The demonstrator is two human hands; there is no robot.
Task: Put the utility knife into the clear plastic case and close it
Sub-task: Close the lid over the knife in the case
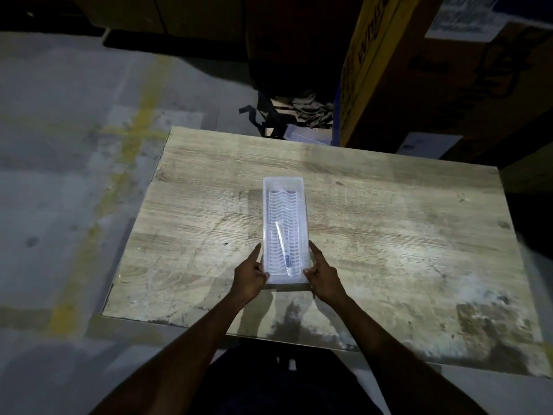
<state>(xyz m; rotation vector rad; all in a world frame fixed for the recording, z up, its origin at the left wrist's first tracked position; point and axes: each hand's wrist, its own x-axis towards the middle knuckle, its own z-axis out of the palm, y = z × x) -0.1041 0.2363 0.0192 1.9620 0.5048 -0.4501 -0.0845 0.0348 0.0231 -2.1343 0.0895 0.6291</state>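
Observation:
A long clear plastic case [284,187] lies lengthwise on the worn wooden table [389,223], its lid down over a ribbed inside. Through the lid I see the utility knife [282,250], a pale slim shape with a dark bit near the near end. My left hand [250,277] presses the case's near left corner, index finger stretched along its left side. My right hand [323,277] grips the near right corner the same way, index finger along the right side.
Big cardboard boxes [434,70] stand behind the table's far right edge. A dark pile of straps and cloth [299,112] lies behind the far edge. To the left is grey concrete floor with faded yellow lines [137,127].

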